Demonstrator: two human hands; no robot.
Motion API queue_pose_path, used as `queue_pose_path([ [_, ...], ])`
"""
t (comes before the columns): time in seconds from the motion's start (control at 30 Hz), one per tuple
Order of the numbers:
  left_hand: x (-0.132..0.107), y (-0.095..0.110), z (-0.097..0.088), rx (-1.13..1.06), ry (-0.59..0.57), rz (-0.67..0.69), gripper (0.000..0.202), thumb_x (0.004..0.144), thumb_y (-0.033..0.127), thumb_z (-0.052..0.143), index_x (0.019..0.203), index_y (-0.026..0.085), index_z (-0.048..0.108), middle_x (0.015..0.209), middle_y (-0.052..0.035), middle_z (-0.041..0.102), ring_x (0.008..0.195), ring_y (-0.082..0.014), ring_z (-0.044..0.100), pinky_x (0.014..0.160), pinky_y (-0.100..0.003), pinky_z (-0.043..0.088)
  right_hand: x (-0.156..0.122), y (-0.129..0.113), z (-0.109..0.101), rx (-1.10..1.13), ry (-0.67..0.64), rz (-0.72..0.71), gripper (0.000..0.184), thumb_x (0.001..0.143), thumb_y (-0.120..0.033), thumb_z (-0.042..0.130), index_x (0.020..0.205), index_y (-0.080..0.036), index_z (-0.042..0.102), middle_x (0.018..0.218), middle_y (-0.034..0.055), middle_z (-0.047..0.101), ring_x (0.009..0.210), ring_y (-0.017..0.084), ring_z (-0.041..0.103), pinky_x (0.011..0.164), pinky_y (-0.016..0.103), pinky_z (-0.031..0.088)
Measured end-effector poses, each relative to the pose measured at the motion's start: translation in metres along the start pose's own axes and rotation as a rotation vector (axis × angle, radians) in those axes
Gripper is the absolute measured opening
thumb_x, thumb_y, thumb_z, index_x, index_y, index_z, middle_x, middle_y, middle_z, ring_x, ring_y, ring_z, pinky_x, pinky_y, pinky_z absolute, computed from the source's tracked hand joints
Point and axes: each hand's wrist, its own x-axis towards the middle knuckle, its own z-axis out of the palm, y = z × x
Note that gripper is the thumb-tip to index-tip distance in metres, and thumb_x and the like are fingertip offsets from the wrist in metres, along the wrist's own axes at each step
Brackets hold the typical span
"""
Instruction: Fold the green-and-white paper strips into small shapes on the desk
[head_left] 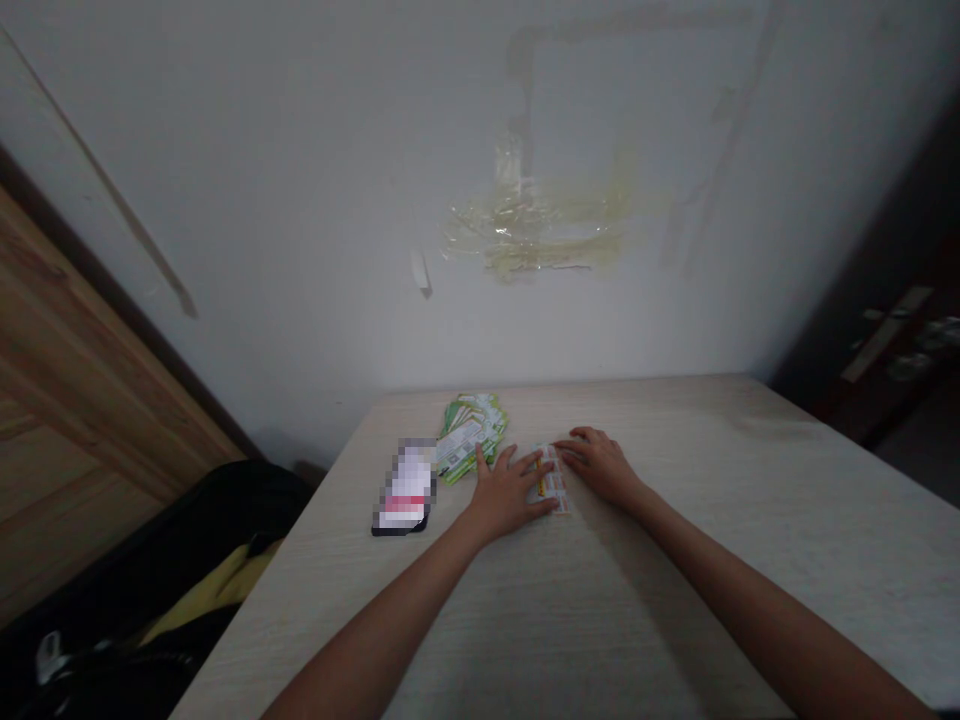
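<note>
Wooden panelling [82, 420] slants along your far left; next to it, beside the near-left edge of the surface [750, 530], black material [255, 490] lies in shadow with a yellow cloth [217, 590] among its folds; on the surface, a phone [405, 495] lies tilted toward the far right, its bright screen pixelated; just right of its top end, green-and-white printed cards [471, 435] lie in a loose, overlapping pile.

Your left hand [511, 495] comes next, palm down with the fingers spread wide, its grip unclosed; the little finger reaches the pile's near-right side, though I can't make out whether it touches; the thumb and the fingers nearest it rest over a small printed sheet [553, 485], which lies flat on the surface between your two hands, right of the pile.

Your right hand [600, 465] comes in from the other side, palm down, with its fingertips at the sheet's far right corner; whether that grip pinches the corner or only presses on it, I can't tell.

Behind the surface, the pale wall [300, 200] carries shiny, yellowed tape [525, 230]; at your far right, a dark door [900, 330] with metal fittings shows dimly.
</note>
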Motion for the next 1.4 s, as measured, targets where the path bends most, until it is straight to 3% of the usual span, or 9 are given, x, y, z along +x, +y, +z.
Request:
queue_pose_path([
  [0.23,0.0,0.001,-0.002,-0.013,-0.004,0.008,0.061,0.084,0.074,0.037,0.14,0.05,0.036,0.152,0.0064,0.037,0.14,-0.038,0.024,0.101,-0.077,-0.014,-0.002,-0.002,0.001,0.007,0.014,-0.001,0.036,0.096,-0.047,0.04,0.123,-0.038,0.061,0.127,0.0082,0.054,0.12,0.027,0.048,0.098,0.046,0.04],
  [0.43,-0.001,0.002,-0.002,0.0,0.003,-0.006,0.061,0.085,0.074,0.037,0.141,0.05,0.034,0.152,0.0064,0.037,0.14,-0.0372,0.025,0.101,-0.078,-0.013,-0.004,0.002,0.005,-0.005,0.016,-0.024,0.042,0.092,-0.051,0.047,0.13,-0.036,0.056,0.131,0.0097,0.051,0.123,0.028,0.045,0.1,0.048,0.038],
  [0.63,-0.001,0.001,0.001,0.018,0.02,0.01,0.061,0.085,0.074,0.036,0.142,0.051,0.032,0.152,0.0068,0.037,0.14,-0.0376,0.026,0.101,-0.079,-0.012,-0.004,0.007,0.003,0.111,0.038,-0.092,0.03,0.088,-0.046,0.054,0.111,-0.032,0.068,0.124,0.0078,0.055,0.117,0.026,0.05,0.098,0.044,0.04],
  [0.83,-0.001,0.002,0.0,0.008,0.023,0.001,0.061,0.085,0.074,0.037,0.141,0.052,0.033,0.151,0.0077,0.037,0.14,-0.0369,0.026,0.101,-0.078,-0.013,-0.003,0.0,0.0,0.105,0.039,-0.055,0.028,0.08,-0.04,0.064,0.106,-0.03,0.069,0.119,0.0067,0.057,0.112,0.025,0.053,0.095,0.042,0.042],
  [1.1,-0.002,0.003,-0.002,-0.023,0.015,-0.002,0.06,0.085,0.074,0.038,0.141,0.051,0.034,0.151,0.0075,0.037,0.14,-0.0369,0.025,0.101,-0.077,-0.016,-0.004,0.001,-0.008,0.084,-0.056,-0.078,0.042,0.075,-0.041,0.068,0.115,-0.031,0.065,0.125,0.0072,0.054,0.116,0.027,0.051,0.098,0.044,0.041],
  [1.4,-0.002,0.003,-0.003,-0.003,0.016,0.005,0.061,0.085,0.074,0.037,0.141,0.05,0.033,0.152,0.0065,0.037,0.14,-0.0371,0.026,0.101,-0.079,-0.011,-0.01,0.005,-0.012,0.078,-0.146,-0.133,0.059,0.071,-0.046,0.071,0.126,-0.028,0.058,0.138,0.0121,0.047,0.127,0.03,0.045,0.104,0.049,0.037],
])
